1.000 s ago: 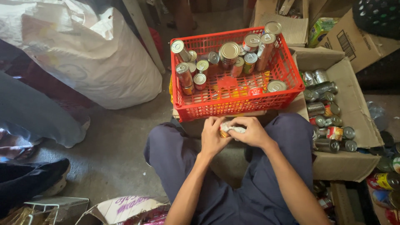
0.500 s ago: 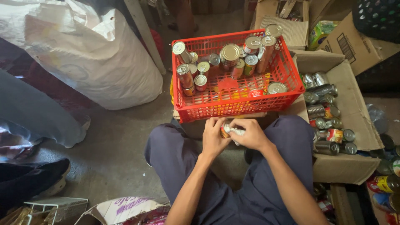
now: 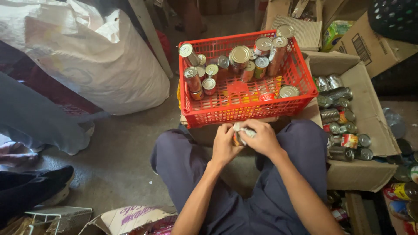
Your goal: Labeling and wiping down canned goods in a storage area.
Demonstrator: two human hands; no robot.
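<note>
Two bare hands meet in the lap, just in front of one red plastic crate (image 3: 244, 114) with a lattice wall. The left hand (image 3: 225, 144) and the right hand (image 3: 260, 138) both close their fingers around one small can (image 3: 237, 138), mostly hidden; a whitish crumpled scrap (image 3: 244, 129) is pinched at its top. In the crate lie about fifteen round metal tins (image 3: 240, 55). On the right, one cardboard box (image 3: 370, 109) holds some dozen more shiny cans (image 3: 337, 93).

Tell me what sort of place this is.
Likely a storeroom or sorting corner: a red crate of tin cans, a cardboard box of more cans, and a big white sack crowd a bare concrete floor.
</note>
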